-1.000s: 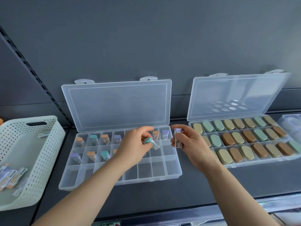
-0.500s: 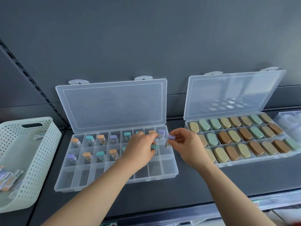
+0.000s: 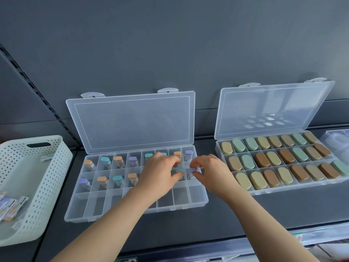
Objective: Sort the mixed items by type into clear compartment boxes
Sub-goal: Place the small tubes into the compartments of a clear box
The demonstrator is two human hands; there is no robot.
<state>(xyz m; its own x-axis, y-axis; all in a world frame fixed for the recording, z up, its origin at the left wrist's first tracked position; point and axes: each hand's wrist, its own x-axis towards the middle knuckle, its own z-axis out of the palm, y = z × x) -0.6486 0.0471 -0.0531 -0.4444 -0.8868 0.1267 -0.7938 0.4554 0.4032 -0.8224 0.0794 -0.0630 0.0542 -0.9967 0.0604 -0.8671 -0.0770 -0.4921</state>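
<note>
A person's left hand (image 3: 160, 173) pinches a teal-capped vial (image 3: 179, 169) and the right hand (image 3: 210, 172) a purple-capped vial (image 3: 193, 170), both in middle-row compartments at the right end of the open clear box (image 3: 196, 194).

Grey back panel (image 3: 170, 44), slotted rail (image 3: 37, 93), dark shelf (image 3: 188, 224)

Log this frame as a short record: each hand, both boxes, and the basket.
Left hand: grips a teal-capped vial over the left box's middle row
Right hand: pinches a purple-capped vial at that row's right end
Left box: lid open; capped vials in the back and middle rows; none in the visible front cells
Right box: lid open; oval cases in all three rows
Basket: white, perforated, far left; packets inside
</note>
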